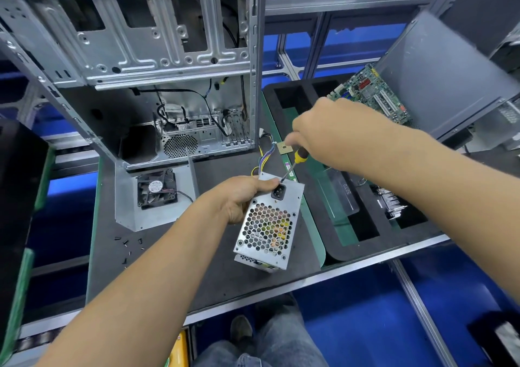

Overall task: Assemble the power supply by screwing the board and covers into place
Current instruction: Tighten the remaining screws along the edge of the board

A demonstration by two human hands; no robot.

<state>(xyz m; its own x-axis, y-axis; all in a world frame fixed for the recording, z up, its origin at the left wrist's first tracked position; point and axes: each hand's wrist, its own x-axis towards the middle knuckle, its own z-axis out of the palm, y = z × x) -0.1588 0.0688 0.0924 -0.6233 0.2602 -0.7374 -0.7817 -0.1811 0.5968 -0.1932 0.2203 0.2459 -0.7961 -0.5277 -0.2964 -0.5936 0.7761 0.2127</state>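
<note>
Screwdriver tip meeting the top corner of a hand-held power supply.

An open computer case [146,71] is standing at the back of the dark table [225,276], with a foam tray [354,226] lying to its right and a motherboard [371,93] leaning at the tray's far end. The silver power supply [267,223] is being held tilted above the table in front of the case, its honeycomb grille facing up. The left hand [242,195] is gripping its upper left edge, fingers curled around it. The right hand [329,133] is pinching a yellow-handled screwdriver [295,162], its tip touching the casing beside the power socket [278,191]. A small fan [156,188] is lying left, with black screws [126,244] scattered nearby.
</note>
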